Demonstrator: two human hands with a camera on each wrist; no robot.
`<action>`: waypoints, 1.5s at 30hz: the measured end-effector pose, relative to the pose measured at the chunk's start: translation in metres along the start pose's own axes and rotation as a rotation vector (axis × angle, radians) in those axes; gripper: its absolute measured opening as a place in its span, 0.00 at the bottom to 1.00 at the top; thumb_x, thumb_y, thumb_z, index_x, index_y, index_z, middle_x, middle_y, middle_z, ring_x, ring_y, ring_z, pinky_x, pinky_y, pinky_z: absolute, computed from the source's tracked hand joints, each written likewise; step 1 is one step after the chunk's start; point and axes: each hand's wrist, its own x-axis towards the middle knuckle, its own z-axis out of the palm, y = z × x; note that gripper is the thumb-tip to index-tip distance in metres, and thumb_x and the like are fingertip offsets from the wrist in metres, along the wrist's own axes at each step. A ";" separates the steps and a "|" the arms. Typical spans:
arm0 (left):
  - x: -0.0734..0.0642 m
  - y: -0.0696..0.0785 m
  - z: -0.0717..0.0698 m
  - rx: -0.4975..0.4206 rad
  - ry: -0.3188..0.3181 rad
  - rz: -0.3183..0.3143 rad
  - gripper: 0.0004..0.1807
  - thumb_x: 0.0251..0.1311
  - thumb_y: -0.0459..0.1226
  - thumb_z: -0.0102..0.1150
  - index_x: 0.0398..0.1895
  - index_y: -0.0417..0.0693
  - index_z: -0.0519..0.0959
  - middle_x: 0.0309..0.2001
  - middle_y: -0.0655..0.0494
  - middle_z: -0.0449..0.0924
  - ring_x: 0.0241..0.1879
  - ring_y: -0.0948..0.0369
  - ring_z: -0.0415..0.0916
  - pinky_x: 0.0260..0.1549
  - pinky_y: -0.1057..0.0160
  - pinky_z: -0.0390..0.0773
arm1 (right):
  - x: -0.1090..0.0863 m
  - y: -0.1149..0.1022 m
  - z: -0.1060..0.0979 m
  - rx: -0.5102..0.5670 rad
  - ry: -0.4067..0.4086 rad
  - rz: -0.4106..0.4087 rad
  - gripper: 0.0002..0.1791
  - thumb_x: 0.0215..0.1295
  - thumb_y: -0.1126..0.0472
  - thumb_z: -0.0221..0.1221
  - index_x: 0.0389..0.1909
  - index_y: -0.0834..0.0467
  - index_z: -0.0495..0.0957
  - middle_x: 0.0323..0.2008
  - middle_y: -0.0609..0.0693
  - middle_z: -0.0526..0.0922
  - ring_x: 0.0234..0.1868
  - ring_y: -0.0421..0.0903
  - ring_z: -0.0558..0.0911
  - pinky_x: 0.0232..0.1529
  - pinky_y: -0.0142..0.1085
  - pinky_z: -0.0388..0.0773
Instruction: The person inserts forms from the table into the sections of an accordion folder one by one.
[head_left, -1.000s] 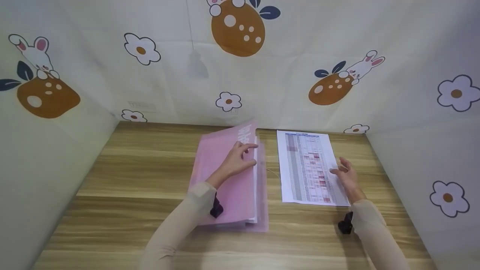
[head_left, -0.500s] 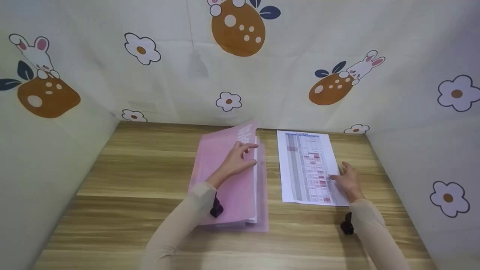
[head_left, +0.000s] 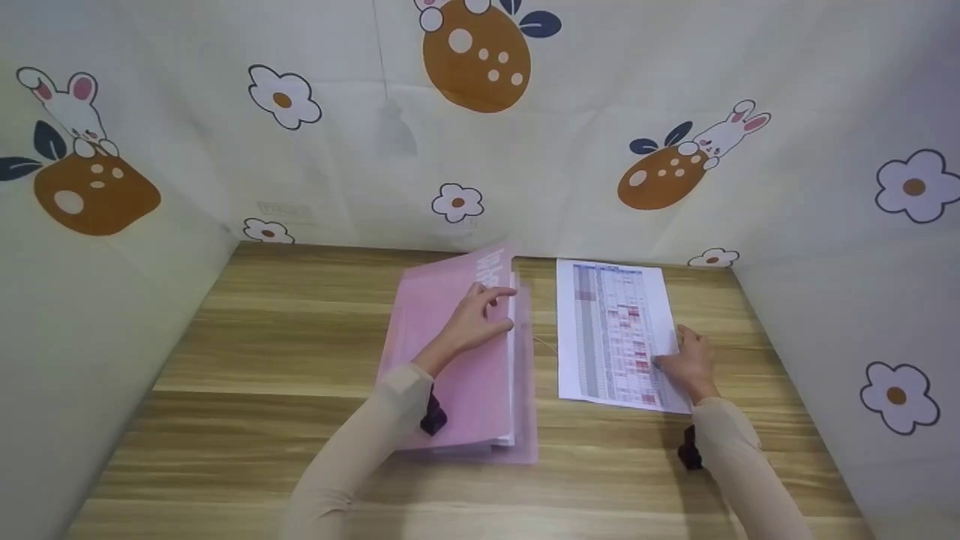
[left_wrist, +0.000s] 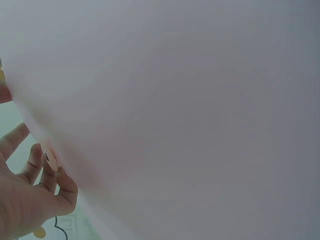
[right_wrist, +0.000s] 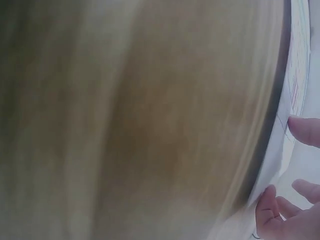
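Note:
A pink folder (head_left: 469, 397) lies in the middle of the table, its front cover lifted a little over white pages (head_left: 511, 360). My left hand (head_left: 469, 322) holds that cover at its right edge. In the left wrist view the fingers curl at the edge of the cover (left_wrist: 175, 100), beside a small pale disc (left_wrist: 50, 157). To the right of the folder is a printed sheet (head_left: 600, 337) with a table in grey and red. My right hand (head_left: 688, 364) pinches its right edge; the right wrist view shows the thumb (right_wrist: 306, 131) over the paper (right_wrist: 282, 112).
A thin string (head_left: 546, 345) runs between folder and sheet. Wood-grain table (head_left: 262, 337) extends on both sides and in front. Patterned cloth walls (head_left: 352, 187) enclose the back and sides. Each wrist carries a black camera mount (head_left: 433, 416).
My right hand has moved down and slightly left onto the sheet's right edge. The sheet has shifted and turned slightly. The left hand and folder have stayed in place.

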 end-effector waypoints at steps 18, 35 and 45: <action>-0.003 0.000 0.000 0.002 0.000 0.011 0.26 0.41 0.36 0.55 0.51 0.48 0.73 0.34 0.49 0.63 0.26 0.60 0.59 0.25 0.65 0.62 | -0.002 0.004 -0.001 0.136 -0.163 -0.026 0.35 0.48 0.69 0.57 0.59 0.71 0.56 0.56 0.70 0.53 0.55 0.65 0.56 0.56 0.52 0.49; -0.001 0.000 0.001 0.021 -0.021 -0.026 0.26 0.43 0.37 0.57 0.52 0.49 0.73 0.35 0.50 0.64 0.29 0.59 0.61 0.27 0.64 0.63 | -0.007 0.012 -0.017 0.354 -0.332 -0.039 0.26 0.57 0.68 0.50 0.58 0.70 0.62 0.54 0.68 0.63 0.44 0.50 0.71 0.42 0.35 0.67; 0.001 0.000 -0.001 0.026 -0.015 -0.033 0.26 0.42 0.37 0.56 0.51 0.49 0.73 0.34 0.51 0.63 0.28 0.60 0.61 0.27 0.64 0.63 | -0.015 0.013 -0.014 0.373 -0.208 -0.049 0.27 0.52 0.71 0.48 0.57 0.67 0.65 0.58 0.67 0.60 0.50 0.54 0.65 0.41 0.30 0.65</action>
